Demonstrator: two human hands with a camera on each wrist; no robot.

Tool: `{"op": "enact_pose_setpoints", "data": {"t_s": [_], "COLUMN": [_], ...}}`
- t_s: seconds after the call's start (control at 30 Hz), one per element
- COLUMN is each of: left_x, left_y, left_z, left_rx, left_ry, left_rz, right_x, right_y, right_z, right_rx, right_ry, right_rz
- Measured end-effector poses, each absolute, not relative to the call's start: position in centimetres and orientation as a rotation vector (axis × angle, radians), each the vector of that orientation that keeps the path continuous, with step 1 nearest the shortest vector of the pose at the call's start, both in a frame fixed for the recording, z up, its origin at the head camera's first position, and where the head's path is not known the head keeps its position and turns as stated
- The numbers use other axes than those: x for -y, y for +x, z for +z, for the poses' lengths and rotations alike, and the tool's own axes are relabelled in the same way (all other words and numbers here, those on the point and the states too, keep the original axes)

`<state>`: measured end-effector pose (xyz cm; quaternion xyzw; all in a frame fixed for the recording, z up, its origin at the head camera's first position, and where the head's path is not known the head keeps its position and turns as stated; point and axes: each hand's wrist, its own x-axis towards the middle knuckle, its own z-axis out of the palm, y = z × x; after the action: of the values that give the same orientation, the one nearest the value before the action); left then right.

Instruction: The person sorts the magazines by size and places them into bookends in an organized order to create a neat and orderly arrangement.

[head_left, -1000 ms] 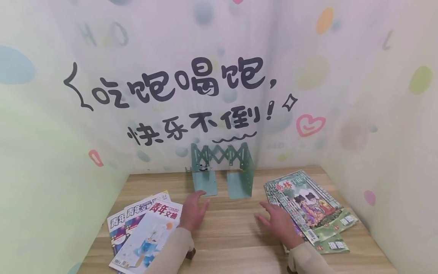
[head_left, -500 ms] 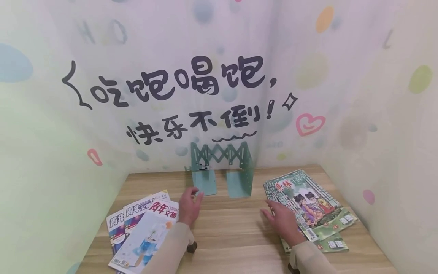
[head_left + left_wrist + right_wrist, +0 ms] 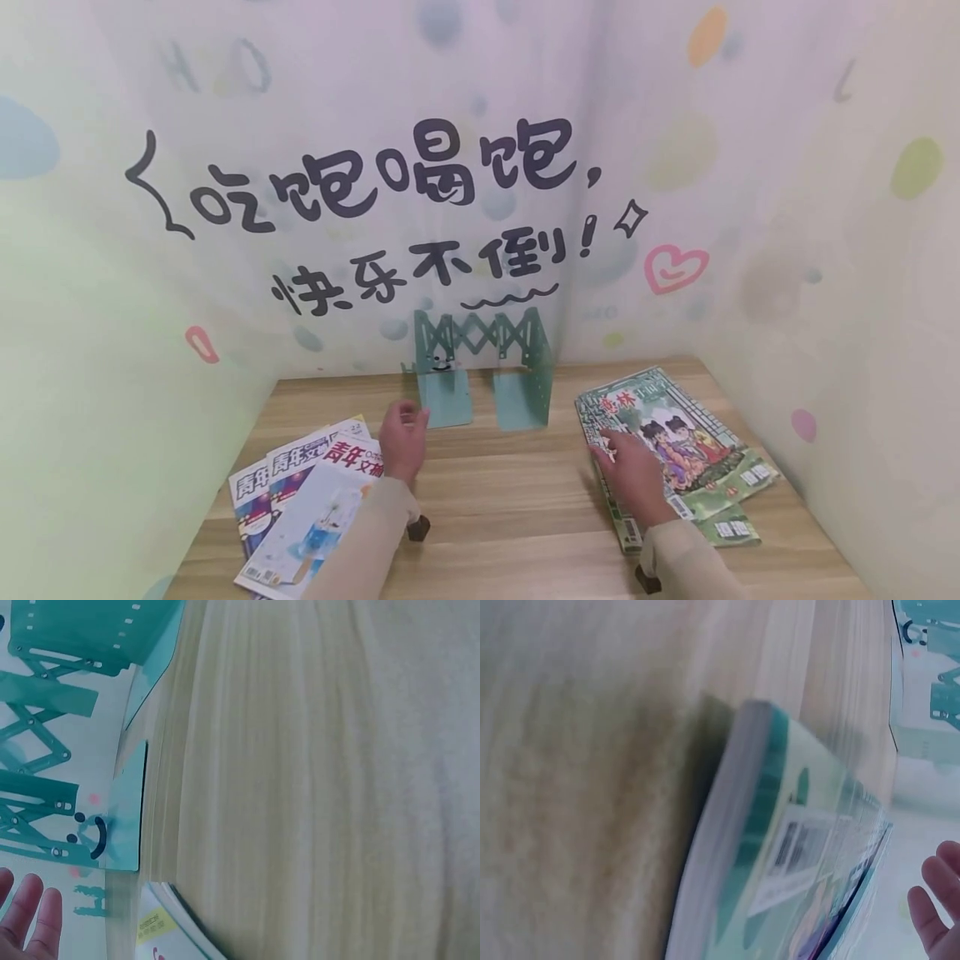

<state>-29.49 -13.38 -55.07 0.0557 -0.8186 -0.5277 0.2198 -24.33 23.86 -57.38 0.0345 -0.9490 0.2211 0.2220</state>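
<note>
i take my bearings from the rack (image 3: 447, 398), which stands on the bench (image 3: 510, 517) just in front of the backdrop (image 3: 480, 75), its two ends apart and the lattice stretched between them. in front and to the left of the rack i have the left magazines (image 3: 318, 517), fanned flat, three covers showing; in front and to its right lie the right magazines (image 3: 697, 454), flat in a skewed pile, at least two of them. my left hand (image 3: 403, 442) hangs in front of the rack's left end, by the upper corner of the left magazines. its fingers (image 3: 22, 904) look relaxed and slightly apart in the left wrist view, holding nothing. my right hand (image 3: 636, 479) is over the inner edge of the right magazines, to the right of the rack; its fingers (image 3: 928, 915) are loosely bent, a little apart, and clamp nothing i can make out. i cannot tell whether any fingertip brushes a cover. as for progress, i'd judge it very early: the rack stands upright and spread, but i see no magazine inside it and none lifted. so, as far as i can judge, all the handling of both lots is left, with no grasp made yet on either side.
</note>
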Motion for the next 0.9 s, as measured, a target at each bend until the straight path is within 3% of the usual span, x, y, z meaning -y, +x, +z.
{"op": "enact_pose_setpoints", "data": {"t_s": [0.9], "left_x": [14.0], "left_y": [-31.0], "left_z": [-53.6], "left_rx": [2.28], "left_ry": [0.19], "left_rz": [-1.615], "right_x": [-26.1], "right_y": [-24.8], "right_z": [-58.5], "right_rx": [2.674], "right_ry": [-0.048], "right_rz": [0.634]}}
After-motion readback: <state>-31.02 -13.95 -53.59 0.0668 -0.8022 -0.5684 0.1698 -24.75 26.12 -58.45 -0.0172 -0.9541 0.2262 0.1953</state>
